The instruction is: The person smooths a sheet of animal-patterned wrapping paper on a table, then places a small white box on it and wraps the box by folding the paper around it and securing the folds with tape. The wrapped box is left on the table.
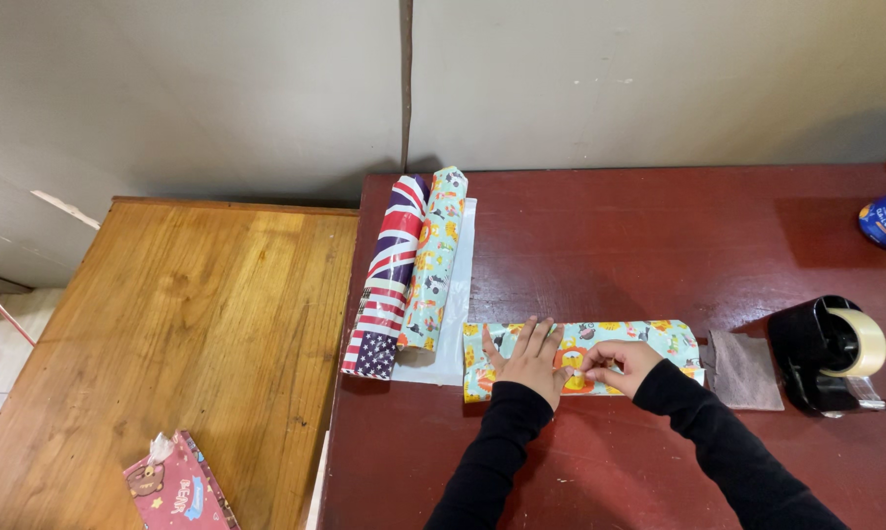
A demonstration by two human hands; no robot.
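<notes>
Two tables side by side, one dark red, one light wood.

The dark red table bears a wrapped parcel in cartoon-print paper, a flag-patterned roll and a cartoon-print roll on a white sheet, a black tape dispenser, a grey cloth and a blue tin. The light wooden table bears a red tissue pack.

The pink tissue pack (lower left) is cut off by the bottom edge.

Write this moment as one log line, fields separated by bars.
left hand: flat on wrapped parcel | right hand: pinching tape piece on parcel seam | tape dispenser: right, untouched
</notes>
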